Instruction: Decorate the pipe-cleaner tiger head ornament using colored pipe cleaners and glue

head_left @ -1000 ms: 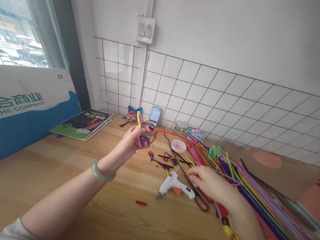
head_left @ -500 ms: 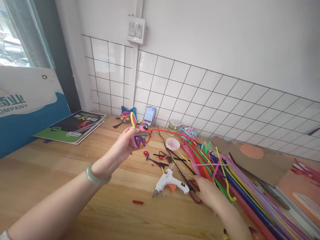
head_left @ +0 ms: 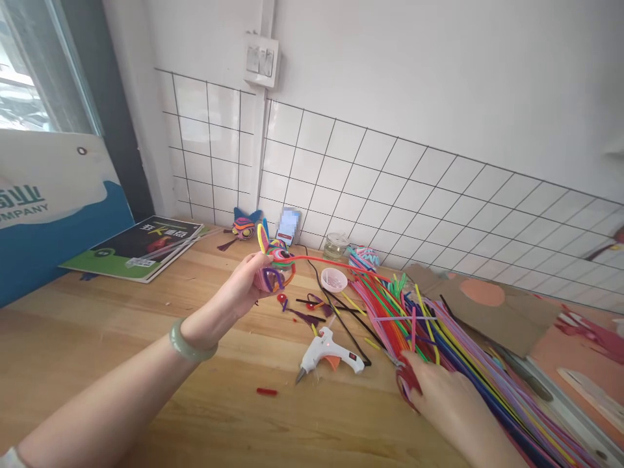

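My left hand [head_left: 242,287] is raised over the wooden table [head_left: 121,364] and closed on a small multicoloured pipe-cleaner figure [head_left: 273,268]. A long red pipe cleaner [head_left: 331,262] runs from the figure to the right. My right hand [head_left: 441,400] lies low at the near edge of a big pile of coloured pipe cleaners [head_left: 468,344]. Its fingers curl round the red handles of a pair of scissors [head_left: 405,382]. A white hot-glue gun [head_left: 327,354] lies on the table between my hands.
A small pink bowl [head_left: 334,279], a glass jar [head_left: 335,246] and a phone [head_left: 288,225] stand near the tiled wall. A cat-face craft [head_left: 242,227] and a book [head_left: 136,247] lie at the left. Brown cardboard [head_left: 492,312] lies at the right. Cut scraps [head_left: 307,311] are scattered about.
My right hand has moved right from beside the glue gun, taking the red-handled scissors along to the pile's edge. The left hand holds the figure in place. The camera has turned right.
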Available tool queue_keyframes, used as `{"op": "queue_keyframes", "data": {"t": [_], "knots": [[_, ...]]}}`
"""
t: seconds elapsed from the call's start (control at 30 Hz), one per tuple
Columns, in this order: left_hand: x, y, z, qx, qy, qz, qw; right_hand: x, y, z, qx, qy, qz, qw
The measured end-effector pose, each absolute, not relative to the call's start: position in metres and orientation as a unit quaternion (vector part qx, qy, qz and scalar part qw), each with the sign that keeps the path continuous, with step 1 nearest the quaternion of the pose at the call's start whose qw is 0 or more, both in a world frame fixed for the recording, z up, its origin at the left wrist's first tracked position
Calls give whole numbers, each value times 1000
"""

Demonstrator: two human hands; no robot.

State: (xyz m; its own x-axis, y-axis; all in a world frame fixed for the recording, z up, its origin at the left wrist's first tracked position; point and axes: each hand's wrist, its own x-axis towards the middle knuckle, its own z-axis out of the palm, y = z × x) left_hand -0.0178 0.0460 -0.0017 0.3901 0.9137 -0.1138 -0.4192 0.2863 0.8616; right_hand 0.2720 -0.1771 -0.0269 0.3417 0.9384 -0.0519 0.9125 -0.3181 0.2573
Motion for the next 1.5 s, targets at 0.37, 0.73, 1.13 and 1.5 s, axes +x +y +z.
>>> {"op": "queue_keyframes", "data": {"t": [0.37,0.73,1.13,1.5], "knots": [[-12,23,7,394,305,457,737,205,-162,-7,639,716,60,-275],[-10,-1,17,386,295,438,757,159,-117,4,634,730,115,-228],[-8,-6,12,377,279,428,772,155,-108,-1,615,718,192,-262],[-6,-6,7,357,261,421,792,151,-108,2,572,723,353,-159]]}}
